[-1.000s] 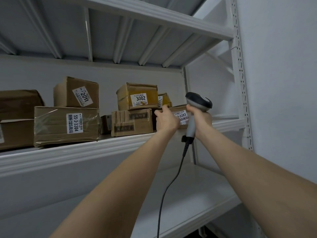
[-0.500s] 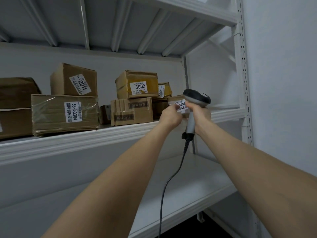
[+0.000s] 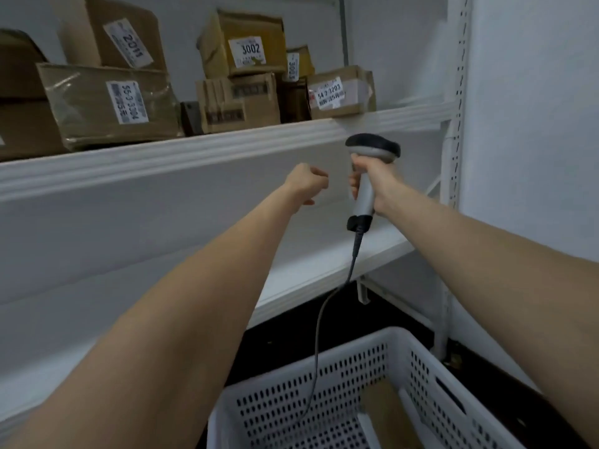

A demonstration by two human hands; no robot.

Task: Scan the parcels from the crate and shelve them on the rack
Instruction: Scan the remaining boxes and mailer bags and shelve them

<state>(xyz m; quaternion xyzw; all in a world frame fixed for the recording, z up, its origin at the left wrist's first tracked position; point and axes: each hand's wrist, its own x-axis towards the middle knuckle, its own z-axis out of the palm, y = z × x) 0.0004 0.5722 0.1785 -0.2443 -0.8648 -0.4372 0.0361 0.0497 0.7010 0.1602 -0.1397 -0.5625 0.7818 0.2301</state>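
Both arms have dropped back from the rack [image 3: 194, 150] — the parcel marked 54-2-3203 [image 3: 340, 92] now sits alone at the upper shelf's right end, close to the front lip and just beside the other boxes. It looks shelved. Below, the crate [image 3: 405, 338] shows something brown inside, likely more to scan. The arms have open room between the shelves. Left hand [image 3: 306, 184]: fingers curled, holding nothing. Right hand [image 3: 376, 176] fingers clamp the scanner [image 3: 372, 147] by its handle.

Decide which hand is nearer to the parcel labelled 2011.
Left. The left hand hangs below and right of the parcel labelled 2011; the right hand, gripping the scanner, is farther right.
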